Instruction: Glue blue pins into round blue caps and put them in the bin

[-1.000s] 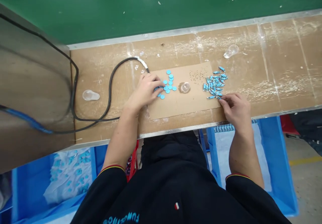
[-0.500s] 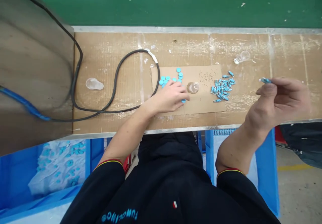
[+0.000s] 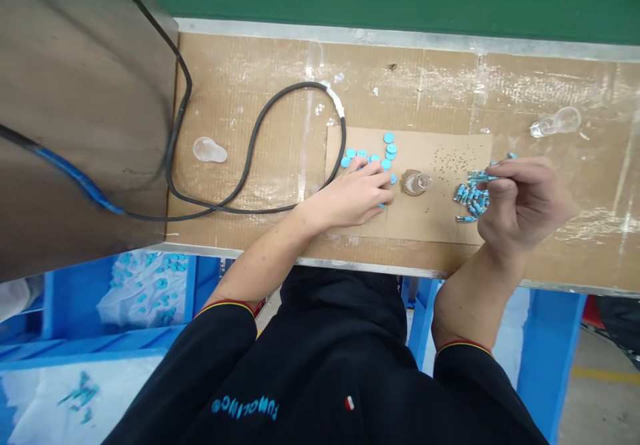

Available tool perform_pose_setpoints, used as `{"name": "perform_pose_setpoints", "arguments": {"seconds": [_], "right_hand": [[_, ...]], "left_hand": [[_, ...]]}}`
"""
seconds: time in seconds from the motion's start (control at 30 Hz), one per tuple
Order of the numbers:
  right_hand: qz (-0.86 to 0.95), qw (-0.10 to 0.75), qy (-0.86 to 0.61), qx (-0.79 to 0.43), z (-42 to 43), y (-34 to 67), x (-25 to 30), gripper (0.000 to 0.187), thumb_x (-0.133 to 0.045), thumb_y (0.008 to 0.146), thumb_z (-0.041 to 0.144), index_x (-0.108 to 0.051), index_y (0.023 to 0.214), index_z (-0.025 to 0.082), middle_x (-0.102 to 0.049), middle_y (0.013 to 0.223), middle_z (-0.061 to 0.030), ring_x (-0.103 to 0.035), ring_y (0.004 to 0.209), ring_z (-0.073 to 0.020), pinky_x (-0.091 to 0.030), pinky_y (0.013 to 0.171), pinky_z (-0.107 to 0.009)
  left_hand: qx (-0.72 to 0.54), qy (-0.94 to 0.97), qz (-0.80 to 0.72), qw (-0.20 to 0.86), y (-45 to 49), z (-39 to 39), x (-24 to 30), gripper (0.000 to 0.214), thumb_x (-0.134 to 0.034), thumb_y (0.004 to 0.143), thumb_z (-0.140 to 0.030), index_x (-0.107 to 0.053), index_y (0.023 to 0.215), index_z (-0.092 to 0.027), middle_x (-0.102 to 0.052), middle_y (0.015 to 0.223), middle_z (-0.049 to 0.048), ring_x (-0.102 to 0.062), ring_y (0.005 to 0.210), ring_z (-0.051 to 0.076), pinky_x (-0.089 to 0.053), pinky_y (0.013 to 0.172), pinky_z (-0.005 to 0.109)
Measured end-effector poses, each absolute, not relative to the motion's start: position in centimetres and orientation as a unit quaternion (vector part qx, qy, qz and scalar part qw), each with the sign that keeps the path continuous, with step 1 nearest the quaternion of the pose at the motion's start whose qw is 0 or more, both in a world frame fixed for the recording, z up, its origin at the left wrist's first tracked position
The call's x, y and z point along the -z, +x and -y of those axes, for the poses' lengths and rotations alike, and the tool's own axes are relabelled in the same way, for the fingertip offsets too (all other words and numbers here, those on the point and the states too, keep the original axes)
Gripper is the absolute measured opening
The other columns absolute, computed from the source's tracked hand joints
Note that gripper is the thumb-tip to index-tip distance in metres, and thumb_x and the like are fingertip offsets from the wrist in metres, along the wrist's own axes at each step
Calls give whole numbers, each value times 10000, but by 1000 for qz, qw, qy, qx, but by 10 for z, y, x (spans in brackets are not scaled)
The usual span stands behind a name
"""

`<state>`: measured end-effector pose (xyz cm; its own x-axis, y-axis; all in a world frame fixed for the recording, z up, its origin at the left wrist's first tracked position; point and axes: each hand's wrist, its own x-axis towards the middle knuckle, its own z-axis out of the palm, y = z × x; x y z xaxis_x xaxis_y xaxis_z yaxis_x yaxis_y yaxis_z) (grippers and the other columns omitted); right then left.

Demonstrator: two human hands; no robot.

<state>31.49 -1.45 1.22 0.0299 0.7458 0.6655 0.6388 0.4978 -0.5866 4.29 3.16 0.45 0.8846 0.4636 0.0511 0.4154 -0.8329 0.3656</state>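
Blue lettering [image 3: 245,407] on the shirt [image 3: 320,338] reads roughly "FUNOLINO®". The right hand [image 3: 520,205] pinches a blue piece [image 3: 484,176]; the left hand [image 3: 356,195] covers discs [image 3: 391,148], its grip I cannot tell.

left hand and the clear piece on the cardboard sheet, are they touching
Apart: the head view shows a bare strip of cardboard sheet between the left hand and the clear piece.

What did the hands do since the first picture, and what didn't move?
The right hand took a blue piece from the pile, went out to the right, then came back left and now holds it over the pile. The left hand moved right across the blue discs. The cable and mat stayed put.
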Motion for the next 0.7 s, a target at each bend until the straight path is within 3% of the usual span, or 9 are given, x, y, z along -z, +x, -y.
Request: {"name": "perform_pose_setpoints", "arguments": {"seconds": [0.1,0.23,0.4,0.53,0.7], "right_hand": [[684,536,-488,-82,17,312,-10,246,-673,1048,463,-772,984,247,-758,838,-4,-719,734,-154,-543,627,-322],[672,515,-513,-141,19,305,-10,135,-677,1042,321,-768,995,233,-804,876,2,-706,606,-124,-547,529,-282],[725,449,-519,-61,18,304,-10,169,-606,1057,286,-767,1016,255,-785,884,8,-696,649,-126,-570,588,-298],[726,459,-510,-52,16,304,-7,237,-501,1103,256,-730,1155,291,-725,900,11,-649,684,-117,-528,586,-274],[724,480,-492,-61,15,302,-5,268,-443,1126,261,-698,1201,291,-653,915,4,-596,709,-106,-517,605,-253]], "left_hand": [[-91,956,-221,173,44,-32,-3,207,-528,1042,-164,-728,1021,-211,-740,1051,65,-558,1047,242,-367,945,458],[-132,952,-236,146,43,-33,-3,308,-461,1054,-111,-726,937,-217,-749,1007,55,-543,1000,219,-375,939,453],[-102,946,-226,209,36,-37,-7,154,-693,984,-225,-758,844,-218,-748,1006,42,-554,1045,235,-375,979,456],[-80,935,-220,267,25,-44,-12,93,-806,914,-303,-792,971,-231,-746,1075,48,-565,1103,256,-364,1027,472],[-110,922,-264,261,20,-47,-14,177,-715,956,-266,-782,1121,-272,-719,1149,60,-567,1121,253,-371,1031,469]]}}
